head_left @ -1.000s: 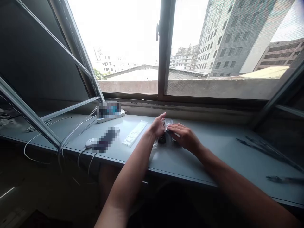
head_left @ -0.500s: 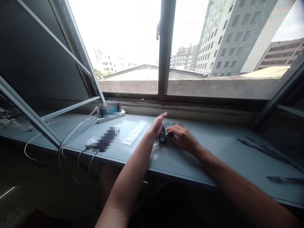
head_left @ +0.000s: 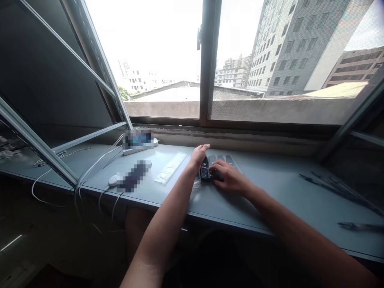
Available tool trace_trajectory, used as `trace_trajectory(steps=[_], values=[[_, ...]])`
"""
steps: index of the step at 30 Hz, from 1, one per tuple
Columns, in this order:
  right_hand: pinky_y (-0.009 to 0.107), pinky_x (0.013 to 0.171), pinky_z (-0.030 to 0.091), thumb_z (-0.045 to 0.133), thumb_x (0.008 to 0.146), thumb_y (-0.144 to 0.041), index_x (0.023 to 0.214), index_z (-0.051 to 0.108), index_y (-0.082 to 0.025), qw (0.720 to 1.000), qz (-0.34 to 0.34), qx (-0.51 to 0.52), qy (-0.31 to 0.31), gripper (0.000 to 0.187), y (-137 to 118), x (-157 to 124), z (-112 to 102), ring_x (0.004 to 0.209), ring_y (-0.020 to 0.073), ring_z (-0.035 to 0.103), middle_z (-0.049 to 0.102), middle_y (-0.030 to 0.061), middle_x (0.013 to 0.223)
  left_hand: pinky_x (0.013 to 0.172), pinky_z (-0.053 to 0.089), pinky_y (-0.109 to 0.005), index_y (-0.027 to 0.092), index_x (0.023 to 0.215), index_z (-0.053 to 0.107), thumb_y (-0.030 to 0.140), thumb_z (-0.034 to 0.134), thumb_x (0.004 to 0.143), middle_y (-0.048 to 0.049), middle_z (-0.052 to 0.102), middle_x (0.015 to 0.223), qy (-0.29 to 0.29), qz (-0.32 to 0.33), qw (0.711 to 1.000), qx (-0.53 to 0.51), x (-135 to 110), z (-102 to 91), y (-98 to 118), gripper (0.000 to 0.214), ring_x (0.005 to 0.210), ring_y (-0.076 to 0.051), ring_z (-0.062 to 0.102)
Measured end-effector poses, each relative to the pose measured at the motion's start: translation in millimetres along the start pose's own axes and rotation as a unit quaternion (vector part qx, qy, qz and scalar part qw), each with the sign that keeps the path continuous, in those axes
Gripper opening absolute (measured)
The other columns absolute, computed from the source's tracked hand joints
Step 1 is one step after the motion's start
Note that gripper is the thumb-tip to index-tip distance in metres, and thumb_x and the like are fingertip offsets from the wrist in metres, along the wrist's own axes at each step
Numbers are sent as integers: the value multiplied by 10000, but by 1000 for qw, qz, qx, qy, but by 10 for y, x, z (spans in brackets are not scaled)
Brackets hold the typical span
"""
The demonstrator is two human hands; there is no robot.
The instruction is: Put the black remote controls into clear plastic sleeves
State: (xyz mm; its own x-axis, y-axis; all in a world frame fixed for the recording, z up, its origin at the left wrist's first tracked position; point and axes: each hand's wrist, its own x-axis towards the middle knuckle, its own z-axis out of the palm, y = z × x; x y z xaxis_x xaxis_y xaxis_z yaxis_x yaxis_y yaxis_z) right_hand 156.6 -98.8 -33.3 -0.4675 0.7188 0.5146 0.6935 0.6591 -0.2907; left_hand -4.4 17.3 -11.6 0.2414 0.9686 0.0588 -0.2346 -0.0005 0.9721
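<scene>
A small dark remote control (head_left: 205,168) lies on the grey window ledge (head_left: 270,192) between my hands. My left hand (head_left: 198,156) rests against its left side, fingers stretched forward and together. My right hand (head_left: 225,176) is curled with its fingertips on the remote's right side. Just beyond the right hand lies a flat clear packet (head_left: 223,160) holding dark strips. Some clear plastic (head_left: 197,182) shows under my left wrist.
A clear plastic sleeve (head_left: 170,168) lies left of my hands, then a blurred dark object (head_left: 134,176), a white mouse (head_left: 112,181) and white cables (head_left: 93,166). A blurred box (head_left: 138,139) sits by the window. Dark thin tools (head_left: 336,186) lie at the right.
My right hand has drawn back towards me and curled onto the remote, uncovering the flat packet behind it. My left hand shifted slightly forward beside the remote.
</scene>
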Motion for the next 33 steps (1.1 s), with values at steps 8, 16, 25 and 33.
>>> trace_trajectory(steps=[8,16,25,33], values=[[503,991,632,777,958,-239,1217,750,-264,1000,-5,8,-2,262,-45,-17,-11,1117,322,716,756,99,1210,1235,434,-436,221,1066,774,388,775,890,-137,713,1497,-11,7,1000,-15,-8,-2,3,243,1551,-341,503],[601,1193,545,768,1023,-324,1312,761,-258,998,-57,27,5,297,-113,30,37,1394,375,637,776,124,1324,1174,491,-392,202,1036,758,376,742,914,-146,739,1385,-3,25,1000,-13,68,-16,-55,213,1444,-297,591],[631,1187,543,773,1018,-354,1548,659,-260,999,-27,7,-19,550,-155,26,140,1396,401,630,715,152,1447,1035,542,-361,204,1005,759,340,638,1002,-110,794,1180,38,75,989,124,204,-83,-146,182,1180,-249,707],[631,1204,529,774,1030,-383,1432,747,-271,999,-45,7,-23,418,-167,42,173,1414,400,604,697,148,1449,1201,429,-444,162,1229,783,333,556,1064,-197,739,1369,115,169,869,450,23,-185,-25,329,1382,-341,614]])
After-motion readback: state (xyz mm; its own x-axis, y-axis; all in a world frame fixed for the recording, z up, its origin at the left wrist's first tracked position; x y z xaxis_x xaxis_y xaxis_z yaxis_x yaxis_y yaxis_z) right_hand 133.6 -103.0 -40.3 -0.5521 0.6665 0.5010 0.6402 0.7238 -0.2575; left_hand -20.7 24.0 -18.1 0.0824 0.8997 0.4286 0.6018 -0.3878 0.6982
